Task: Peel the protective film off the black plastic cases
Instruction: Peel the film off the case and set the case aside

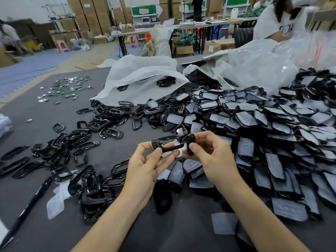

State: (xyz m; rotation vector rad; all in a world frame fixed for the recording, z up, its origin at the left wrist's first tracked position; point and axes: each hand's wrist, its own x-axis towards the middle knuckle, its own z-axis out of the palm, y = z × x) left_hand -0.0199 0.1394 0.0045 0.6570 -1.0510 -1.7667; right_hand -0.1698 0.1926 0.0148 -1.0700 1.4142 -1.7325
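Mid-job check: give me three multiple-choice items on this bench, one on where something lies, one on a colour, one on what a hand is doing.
1. Where does the heap of film-covered black plastic cases lie?
A. left of the hands
B. right of the hands
C. inside a cardboard box

2. What colour is the crumpled plastic bag beyond the hands?
A. white
B. red
C. green

3. What is the left hand doing?
A. lying flat and empty
B. hanging loose and empty
C. gripping a black plastic frame-shaped case

Answers:
1 B, the heap spreads across the right side of the view.
2 A, the bag is translucent white.
3 C, thumb and fingers curl round the frame, while the right hand pinches a smaller black piece.
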